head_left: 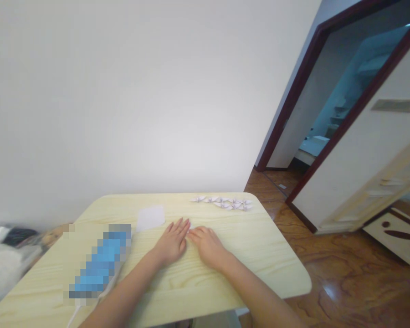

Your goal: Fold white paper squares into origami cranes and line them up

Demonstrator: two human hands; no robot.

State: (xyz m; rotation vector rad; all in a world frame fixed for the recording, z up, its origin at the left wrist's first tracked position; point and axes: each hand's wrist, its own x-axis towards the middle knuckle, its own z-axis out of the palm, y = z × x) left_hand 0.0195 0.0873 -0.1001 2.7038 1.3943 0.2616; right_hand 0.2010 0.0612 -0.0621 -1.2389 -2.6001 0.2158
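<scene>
The left hand (171,243) and right hand (207,246) lie flat and palm-down on a pale wood-grain table (177,291), fingers together, their fingertips almost meeting. Neither visibly pinches anything, though a tiny white speck (190,226) shows at the fingertips; it is too small to tell what it is.

Just beyond and left of the left hand lies a blank square of white paper (151,217). Farther ahead, past the right hand and near the table's far edge, sits a row of small folded paper pieces (222,203), linked in a loose chain.

Left of the left forearm lies a long blue object (100,264), too blurred to identify, with a white cord (73,317) running toward the near edge. Beyond the right hand, off the table, are a glossy wood floor (314,255) and an open door (362,168).
</scene>
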